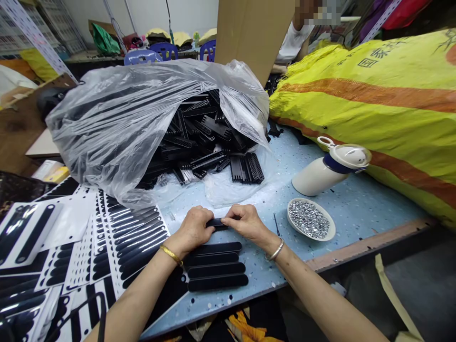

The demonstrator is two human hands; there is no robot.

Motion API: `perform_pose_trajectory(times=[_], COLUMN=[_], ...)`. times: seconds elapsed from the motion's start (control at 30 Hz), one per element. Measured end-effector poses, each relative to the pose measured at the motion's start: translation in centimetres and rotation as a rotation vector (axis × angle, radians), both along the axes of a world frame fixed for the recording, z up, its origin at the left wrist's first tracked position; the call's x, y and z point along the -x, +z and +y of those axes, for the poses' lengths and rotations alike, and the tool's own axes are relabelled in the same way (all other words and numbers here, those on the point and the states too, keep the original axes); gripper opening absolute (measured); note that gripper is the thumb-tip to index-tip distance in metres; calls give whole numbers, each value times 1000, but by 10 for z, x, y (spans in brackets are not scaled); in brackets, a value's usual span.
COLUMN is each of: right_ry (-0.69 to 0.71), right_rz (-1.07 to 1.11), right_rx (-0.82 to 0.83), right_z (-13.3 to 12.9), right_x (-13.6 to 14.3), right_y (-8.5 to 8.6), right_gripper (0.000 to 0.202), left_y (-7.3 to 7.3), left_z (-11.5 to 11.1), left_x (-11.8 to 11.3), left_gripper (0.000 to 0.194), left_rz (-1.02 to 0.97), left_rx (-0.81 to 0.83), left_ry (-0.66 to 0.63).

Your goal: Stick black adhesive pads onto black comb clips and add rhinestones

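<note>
While both hands are meeting over the speckled pale-blue tabletop [359,202], a slim, flat-faced black bar, apparently of plastic [218,223], is sitting between them, just beyond a row of long, round-ended black bars [218,284]. The left hand [193,228] is gripping its left end between thumb and fingers, and the right hand [250,225] is pinching its other end with thumb and fingertips. Fingers are hiding both ends, so whether its underside is touching the tabletop is staying unclear.

Judging by its slimness, the bar is probably weighing little and resisting bending. Its smooth upper face is likely offering scant friction, so taking the long edges near each end is seeming surer than pressing the flat. Loose black plastic parts with comb-like teeth [203,130] are spilling from a translucent plastic bag [117,114]; those teeth are looking more fragile than the solid stretches. Off to the right, a shallow white bowl [332,232] is holding tiny, shiny silver pieces [309,219], probably slippery and awkward to pinch.
</note>
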State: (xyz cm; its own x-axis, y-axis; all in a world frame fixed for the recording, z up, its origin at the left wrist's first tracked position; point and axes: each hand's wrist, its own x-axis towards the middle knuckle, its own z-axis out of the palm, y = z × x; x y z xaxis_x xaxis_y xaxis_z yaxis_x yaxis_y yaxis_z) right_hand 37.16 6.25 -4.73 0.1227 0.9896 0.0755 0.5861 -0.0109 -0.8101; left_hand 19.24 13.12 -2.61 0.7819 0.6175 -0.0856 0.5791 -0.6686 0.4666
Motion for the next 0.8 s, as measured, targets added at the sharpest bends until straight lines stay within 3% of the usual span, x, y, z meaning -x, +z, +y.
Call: perform_pose_trajectory(times=[0.47,0.8], right_ry=[-96,-123], right_rz=[-120,60], right_rx=[-42,-2], right_z=[-2,0], right_x=[10,-1], right_y=[-8,-8], right_gripper=[27,45], left_y=[-2,-4], left_z=[0,0], left_x=[-1,0], left_gripper=[5,11], left_rz=[38,13], left_rx=[-25,-8], left_ry=[14,3])
